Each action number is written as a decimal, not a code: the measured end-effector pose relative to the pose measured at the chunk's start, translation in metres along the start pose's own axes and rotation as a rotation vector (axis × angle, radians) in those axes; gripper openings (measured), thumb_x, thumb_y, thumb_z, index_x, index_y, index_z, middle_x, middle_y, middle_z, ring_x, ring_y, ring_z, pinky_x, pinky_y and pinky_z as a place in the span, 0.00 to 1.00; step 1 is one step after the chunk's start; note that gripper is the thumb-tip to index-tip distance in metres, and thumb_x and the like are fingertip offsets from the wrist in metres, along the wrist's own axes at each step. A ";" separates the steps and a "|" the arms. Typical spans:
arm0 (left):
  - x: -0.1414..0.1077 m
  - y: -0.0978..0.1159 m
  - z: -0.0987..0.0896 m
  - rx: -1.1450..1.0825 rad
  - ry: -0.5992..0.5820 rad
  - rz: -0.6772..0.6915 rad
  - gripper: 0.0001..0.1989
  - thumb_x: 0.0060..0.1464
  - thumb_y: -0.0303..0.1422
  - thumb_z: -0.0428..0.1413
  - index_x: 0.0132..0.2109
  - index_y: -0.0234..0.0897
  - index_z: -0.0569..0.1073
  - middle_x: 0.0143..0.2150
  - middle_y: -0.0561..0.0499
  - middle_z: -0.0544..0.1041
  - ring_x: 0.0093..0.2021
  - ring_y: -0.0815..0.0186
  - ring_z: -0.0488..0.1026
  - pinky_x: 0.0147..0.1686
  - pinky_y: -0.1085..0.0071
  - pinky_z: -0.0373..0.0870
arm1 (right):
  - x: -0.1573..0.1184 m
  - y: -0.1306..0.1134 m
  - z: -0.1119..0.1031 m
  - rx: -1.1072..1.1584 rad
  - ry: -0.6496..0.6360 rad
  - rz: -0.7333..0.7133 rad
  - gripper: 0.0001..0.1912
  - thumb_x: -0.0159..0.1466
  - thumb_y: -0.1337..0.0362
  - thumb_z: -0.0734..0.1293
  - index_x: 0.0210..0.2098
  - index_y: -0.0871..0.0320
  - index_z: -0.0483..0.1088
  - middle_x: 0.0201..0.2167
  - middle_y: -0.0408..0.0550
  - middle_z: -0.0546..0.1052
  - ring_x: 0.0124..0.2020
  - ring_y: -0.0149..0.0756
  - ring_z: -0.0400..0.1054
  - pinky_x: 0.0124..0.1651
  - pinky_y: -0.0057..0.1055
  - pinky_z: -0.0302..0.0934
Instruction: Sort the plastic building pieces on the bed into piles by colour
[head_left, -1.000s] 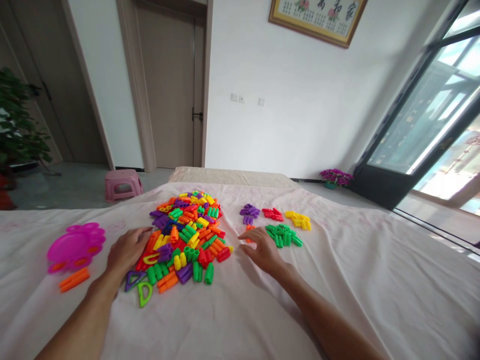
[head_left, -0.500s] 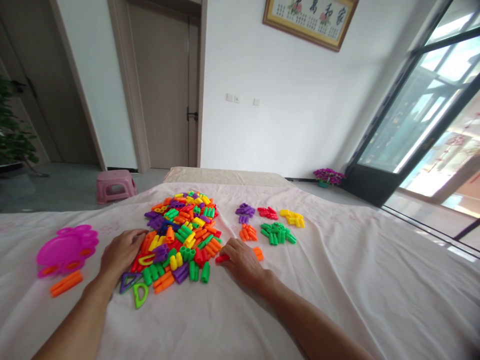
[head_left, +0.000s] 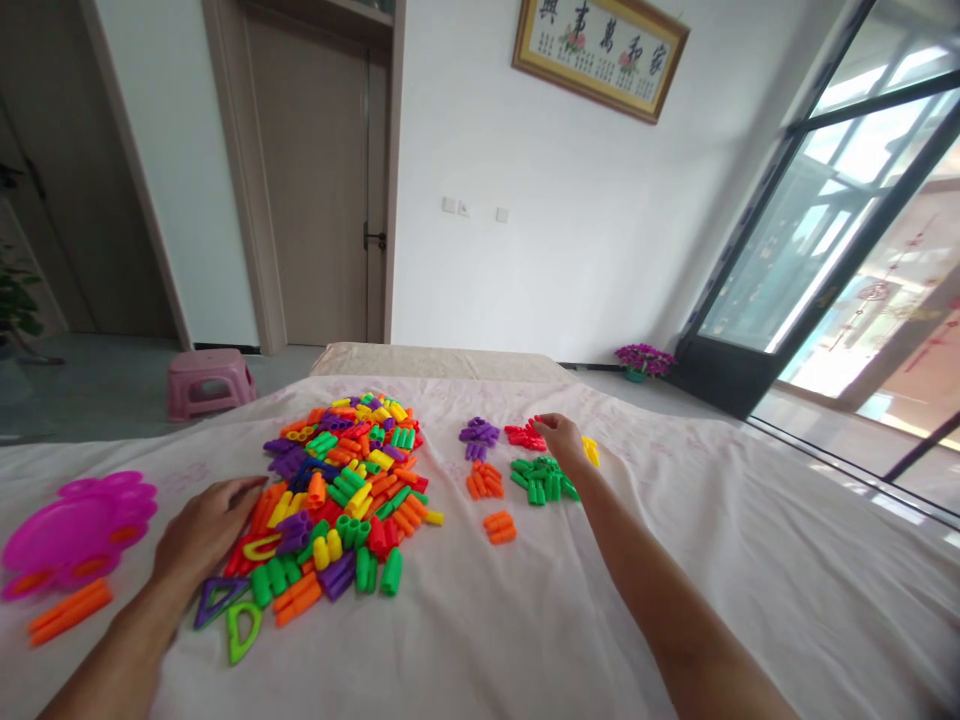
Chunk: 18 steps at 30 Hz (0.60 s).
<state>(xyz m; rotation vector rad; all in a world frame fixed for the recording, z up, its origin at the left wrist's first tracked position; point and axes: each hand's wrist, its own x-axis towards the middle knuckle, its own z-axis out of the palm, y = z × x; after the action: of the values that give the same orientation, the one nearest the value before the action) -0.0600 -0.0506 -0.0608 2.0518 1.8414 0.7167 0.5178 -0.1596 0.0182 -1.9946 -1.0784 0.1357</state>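
A large mixed heap of plastic building blocks (head_left: 345,490), short joined tubes in several colours, lies on the cloth. Beside its left edge rests my left hand (head_left: 206,525), fingers loosely extended and apart, holding nothing visible. My right hand (head_left: 561,438) reaches over the small red block group (head_left: 525,435), its fingertips pinched on a red block that is mostly hidden. Close by lie sorted groups: purple blocks (head_left: 478,436), orange blocks (head_left: 485,481), green blocks (head_left: 544,480) and yellow blocks (head_left: 591,451), the last partly behind my hand. One orange block (head_left: 499,527) sits nearer me.
A magenta plastic tray (head_left: 71,530) with an orange block (head_left: 70,611) before it lies at the left. A purple triangle (head_left: 220,600) and a lime D-shaped piece (head_left: 243,632) lie at the heap's front. Beyond the cloth-covered table (head_left: 450,640) stands a pink stool (head_left: 210,383).
My right hand has moved from the heap's right edge, away and to the right, carrying a red block to the red group. My left hand stays beside the heap. The view has shifted slightly.
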 end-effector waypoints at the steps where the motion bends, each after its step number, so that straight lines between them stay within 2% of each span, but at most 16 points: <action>1: 0.001 0.001 -0.001 -0.002 -0.008 -0.021 0.29 0.64 0.51 0.45 0.58 0.42 0.79 0.61 0.42 0.78 0.58 0.47 0.75 0.56 0.53 0.70 | 0.008 0.007 -0.001 -0.050 -0.021 0.023 0.21 0.60 0.53 0.69 0.44 0.62 0.80 0.37 0.52 0.83 0.38 0.41 0.76 0.39 0.32 0.65; 5: 0.002 0.007 -0.003 0.000 -0.024 -0.054 0.28 0.63 0.51 0.46 0.57 0.44 0.80 0.63 0.41 0.76 0.60 0.43 0.73 0.58 0.48 0.68 | 0.020 0.024 0.001 -0.198 -0.062 0.060 0.17 0.57 0.58 0.70 0.43 0.60 0.81 0.36 0.51 0.83 0.37 0.42 0.77 0.36 0.30 0.63; 10: -0.001 0.009 -0.003 0.014 -0.011 -0.025 0.27 0.63 0.50 0.46 0.57 0.43 0.80 0.62 0.42 0.76 0.61 0.43 0.72 0.57 0.48 0.68 | 0.016 0.025 0.007 -0.250 -0.098 0.078 0.12 0.54 0.61 0.72 0.35 0.59 0.83 0.29 0.50 0.82 0.34 0.42 0.76 0.35 0.30 0.62; 14: -0.004 0.012 -0.005 0.057 0.014 0.005 0.25 0.63 0.48 0.46 0.55 0.48 0.81 0.60 0.45 0.78 0.59 0.45 0.73 0.56 0.51 0.69 | 0.012 0.021 0.003 -0.293 -0.126 0.107 0.12 0.53 0.61 0.72 0.35 0.58 0.82 0.27 0.48 0.81 0.33 0.41 0.76 0.34 0.30 0.62; 18: -0.006 0.018 -0.007 0.083 0.008 0.038 0.26 0.64 0.47 0.43 0.55 0.49 0.81 0.60 0.44 0.78 0.60 0.46 0.73 0.56 0.53 0.69 | 0.004 0.001 -0.001 -0.390 -0.045 0.078 0.14 0.55 0.61 0.71 0.40 0.55 0.82 0.35 0.51 0.83 0.39 0.44 0.77 0.37 0.32 0.62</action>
<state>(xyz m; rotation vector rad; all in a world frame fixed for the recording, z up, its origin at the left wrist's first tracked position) -0.0490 -0.0600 -0.0461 2.1439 1.8703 0.6700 0.5214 -0.1571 0.0194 -2.3934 -1.1201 0.0100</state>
